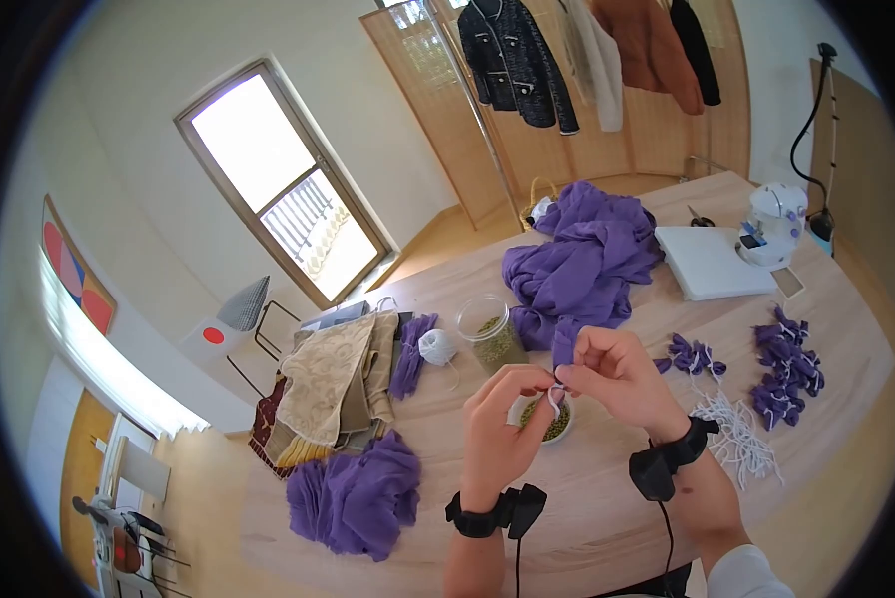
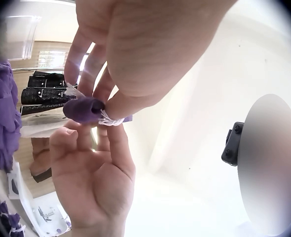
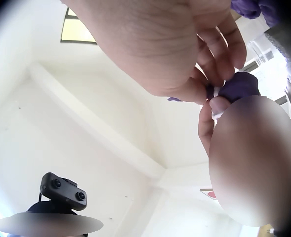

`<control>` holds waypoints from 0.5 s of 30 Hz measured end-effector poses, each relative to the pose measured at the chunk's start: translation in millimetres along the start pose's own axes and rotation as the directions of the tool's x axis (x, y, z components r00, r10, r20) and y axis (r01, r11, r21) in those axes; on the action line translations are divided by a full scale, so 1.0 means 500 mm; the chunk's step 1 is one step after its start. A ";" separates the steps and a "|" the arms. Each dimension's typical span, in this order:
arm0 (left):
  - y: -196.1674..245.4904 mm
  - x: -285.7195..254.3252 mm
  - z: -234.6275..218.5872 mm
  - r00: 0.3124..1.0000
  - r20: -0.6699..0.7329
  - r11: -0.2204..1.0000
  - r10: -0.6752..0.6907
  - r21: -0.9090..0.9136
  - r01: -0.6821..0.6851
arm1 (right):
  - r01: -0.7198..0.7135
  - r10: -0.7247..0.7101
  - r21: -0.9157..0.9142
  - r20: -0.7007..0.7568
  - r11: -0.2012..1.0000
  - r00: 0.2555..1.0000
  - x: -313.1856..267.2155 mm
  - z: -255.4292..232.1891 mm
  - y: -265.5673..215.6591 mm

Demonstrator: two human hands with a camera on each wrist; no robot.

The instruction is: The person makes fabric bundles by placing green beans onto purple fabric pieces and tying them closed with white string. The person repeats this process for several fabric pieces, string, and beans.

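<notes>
Above a white bowl (image 1: 567, 431) of small green grains, both hands meet at a small purple cloth bundle (image 2: 81, 109). White string (image 2: 111, 119) goes round the bundle and forms a loop by the left thumb. My left hand (image 1: 502, 424) pinches the string close against the cloth. From the other side, my right hand (image 1: 632, 384) grips the bundle at its gathered neck between thumb and fingers. The bundle's rounded end (image 3: 243, 85) shows in the right wrist view; fingers hide part of the knot.
A clear jar (image 1: 502, 349) of green grains stands behind the bowl, beside a ball of white yarn (image 1: 436, 347). Purple cloth (image 1: 592, 244) is heaped behind. Tied purple bundles (image 1: 786, 369) and cut white strings (image 1: 736, 439) lie at right, folded fabrics (image 1: 323, 389) at left.
</notes>
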State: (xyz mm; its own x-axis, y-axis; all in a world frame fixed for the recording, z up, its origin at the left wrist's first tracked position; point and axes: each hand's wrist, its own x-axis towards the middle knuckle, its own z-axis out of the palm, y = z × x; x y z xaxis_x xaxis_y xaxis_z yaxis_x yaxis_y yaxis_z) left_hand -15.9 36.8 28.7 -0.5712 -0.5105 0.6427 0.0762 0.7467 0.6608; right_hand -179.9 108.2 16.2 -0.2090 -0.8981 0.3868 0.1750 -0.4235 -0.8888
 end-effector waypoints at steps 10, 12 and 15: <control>-0.015 -0.012 0.001 0.983 -0.112 0.956 -0.145 -0.273 0.110 | 0.216 -0.256 -0.243 -0.146 0.946 0.956 -0.005 0.025 0.018; -0.012 -0.012 0.005 0.977 -0.152 0.959 -0.147 -0.262 0.104 | 0.388 -0.445 -0.525 0.019 0.758 0.895 0.001 0.017 0.008; -0.003 -0.010 0.004 0.965 -0.195 0.954 -0.176 -0.277 0.118 | 0.440 -0.499 -0.649 0.105 0.621 0.860 0.000 0.021 0.001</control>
State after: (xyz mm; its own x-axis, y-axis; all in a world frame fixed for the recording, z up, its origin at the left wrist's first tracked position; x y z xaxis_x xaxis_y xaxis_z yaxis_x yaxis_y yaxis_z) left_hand -15.0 39.0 23.5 -0.4057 -0.7067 0.5797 0.2322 0.5337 0.8132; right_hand -169.6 107.0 18.3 -0.1659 -0.5738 0.8020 -0.6071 -0.5815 -0.5416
